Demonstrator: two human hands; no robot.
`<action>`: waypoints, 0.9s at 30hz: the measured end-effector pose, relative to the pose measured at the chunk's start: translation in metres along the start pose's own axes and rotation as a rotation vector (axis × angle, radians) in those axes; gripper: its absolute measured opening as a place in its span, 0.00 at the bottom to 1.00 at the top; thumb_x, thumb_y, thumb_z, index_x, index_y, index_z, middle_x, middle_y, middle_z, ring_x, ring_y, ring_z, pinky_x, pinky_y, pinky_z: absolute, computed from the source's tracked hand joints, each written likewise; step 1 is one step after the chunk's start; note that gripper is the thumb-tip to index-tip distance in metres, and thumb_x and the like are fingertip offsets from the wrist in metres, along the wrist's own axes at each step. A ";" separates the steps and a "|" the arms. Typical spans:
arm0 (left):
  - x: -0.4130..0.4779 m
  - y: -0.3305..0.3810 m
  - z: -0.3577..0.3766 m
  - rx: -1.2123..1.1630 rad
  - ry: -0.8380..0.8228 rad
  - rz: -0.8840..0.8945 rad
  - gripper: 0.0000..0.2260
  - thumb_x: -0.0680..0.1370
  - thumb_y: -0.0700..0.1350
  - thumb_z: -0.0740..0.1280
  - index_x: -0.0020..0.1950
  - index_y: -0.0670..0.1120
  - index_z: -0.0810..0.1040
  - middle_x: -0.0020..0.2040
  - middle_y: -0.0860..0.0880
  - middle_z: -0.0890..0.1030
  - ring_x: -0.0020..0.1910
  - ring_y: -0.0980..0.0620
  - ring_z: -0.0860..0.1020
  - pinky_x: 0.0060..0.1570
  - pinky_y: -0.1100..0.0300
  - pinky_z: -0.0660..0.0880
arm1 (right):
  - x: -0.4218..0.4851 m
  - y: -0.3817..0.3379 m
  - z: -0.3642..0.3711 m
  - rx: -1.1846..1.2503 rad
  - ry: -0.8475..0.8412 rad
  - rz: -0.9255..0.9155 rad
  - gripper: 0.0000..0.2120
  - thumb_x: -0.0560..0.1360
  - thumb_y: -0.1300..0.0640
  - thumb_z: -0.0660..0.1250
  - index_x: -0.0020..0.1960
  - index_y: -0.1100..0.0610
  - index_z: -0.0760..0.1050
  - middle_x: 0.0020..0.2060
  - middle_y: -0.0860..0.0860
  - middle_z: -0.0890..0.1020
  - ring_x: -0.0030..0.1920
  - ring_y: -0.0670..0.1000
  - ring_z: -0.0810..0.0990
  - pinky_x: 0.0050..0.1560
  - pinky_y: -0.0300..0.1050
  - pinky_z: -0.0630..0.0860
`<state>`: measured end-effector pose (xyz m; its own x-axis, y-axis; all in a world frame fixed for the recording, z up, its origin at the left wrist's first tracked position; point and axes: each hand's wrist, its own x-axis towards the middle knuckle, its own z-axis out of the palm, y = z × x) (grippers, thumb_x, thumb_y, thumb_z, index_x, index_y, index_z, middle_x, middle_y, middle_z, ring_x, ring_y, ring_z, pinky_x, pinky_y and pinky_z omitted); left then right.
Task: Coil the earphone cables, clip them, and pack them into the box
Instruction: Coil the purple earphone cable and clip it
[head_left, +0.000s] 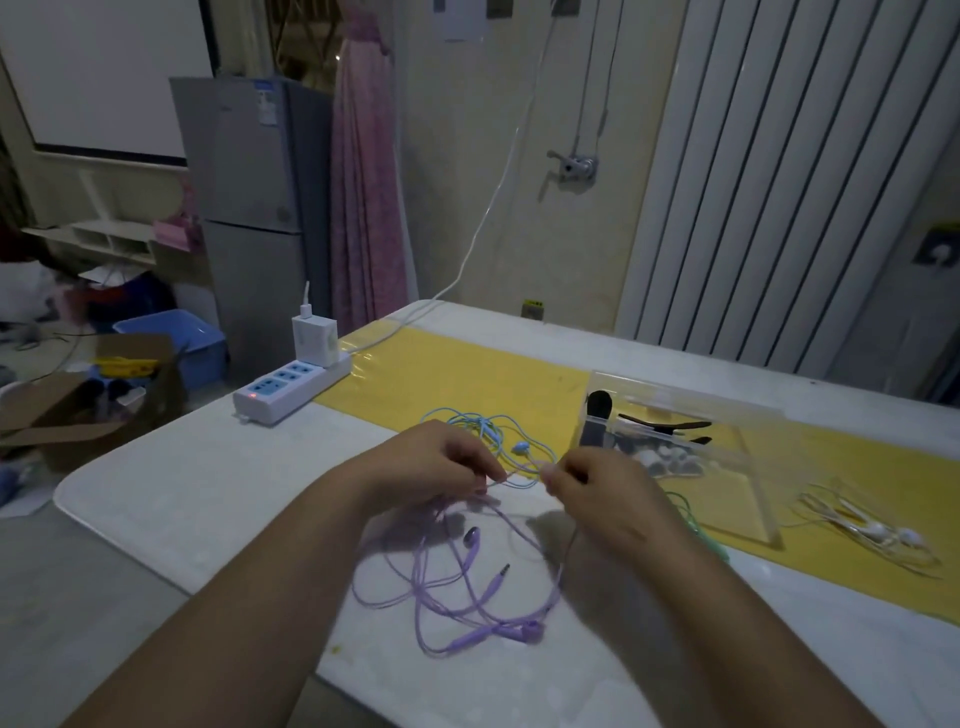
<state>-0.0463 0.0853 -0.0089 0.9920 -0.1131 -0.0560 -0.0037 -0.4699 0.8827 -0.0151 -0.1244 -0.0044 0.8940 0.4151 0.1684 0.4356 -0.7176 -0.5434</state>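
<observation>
I held my left hand (436, 462) and right hand (608, 493) close together above the white table (208, 493). Each pinched the thin cable of the purple earphones (531, 631) between thumb and fingertips, with a short stretch of cable running between the two pinches. The other fingers were curled in.

The rest of that cable lay below my hands in a loose, uncoiled tangle of overlapping loops on the table. It was pale lilac and slender. One earbud (471, 538) lay with its dark face up near the middle of the loops. The metal jack plug (501, 571) pointed away from me just to the right of it, and a thicker purple section rested at the near edge of the tangle.

Beyond my hands the blue earphones (519, 447) lay in a loose heap on the yellow runner (467, 364). The clear plastic box (753, 483) stood on the runner to the right of them, and black clips (660, 422) lay inside it. A green cable (696, 525) showed just beside my right wrist at the box's near side. The white earphones (872, 530) lay uncoiled to the right of the box.

A white power strip (291, 389) with blue sockets sat at the table's far left edge, with a white charger (314, 338) plugged into it. A sticker on the grey fridge (249, 208) behind was too small for me to read.
</observation>
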 end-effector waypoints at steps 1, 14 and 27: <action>-0.003 -0.002 0.001 -0.089 0.021 -0.001 0.10 0.69 0.36 0.66 0.44 0.44 0.85 0.35 0.47 0.81 0.32 0.56 0.76 0.31 0.68 0.70 | 0.000 -0.001 -0.003 0.086 0.072 -0.003 0.16 0.79 0.47 0.62 0.39 0.57 0.76 0.33 0.51 0.80 0.37 0.53 0.78 0.40 0.47 0.72; -0.010 -0.004 -0.008 -0.569 0.115 0.086 0.07 0.80 0.37 0.59 0.44 0.45 0.71 0.32 0.41 0.76 0.22 0.52 0.64 0.20 0.68 0.56 | -0.006 -0.010 -0.016 1.013 0.270 0.178 0.14 0.80 0.52 0.62 0.41 0.61 0.72 0.24 0.54 0.70 0.21 0.49 0.64 0.21 0.38 0.60; -0.014 0.005 -0.008 -0.900 0.110 0.249 0.00 0.77 0.40 0.59 0.47 0.44 0.68 0.34 0.42 0.78 0.26 0.49 0.75 0.24 0.61 0.74 | -0.016 -0.021 0.008 0.536 -0.251 -0.084 0.17 0.63 0.47 0.75 0.43 0.59 0.80 0.33 0.45 0.80 0.31 0.40 0.73 0.33 0.32 0.68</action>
<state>-0.0589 0.0918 0.0001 0.9823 -0.0143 0.1869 -0.1642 0.4154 0.8947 -0.0393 -0.1117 -0.0027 0.7785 0.6244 0.0644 0.3314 -0.3217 -0.8870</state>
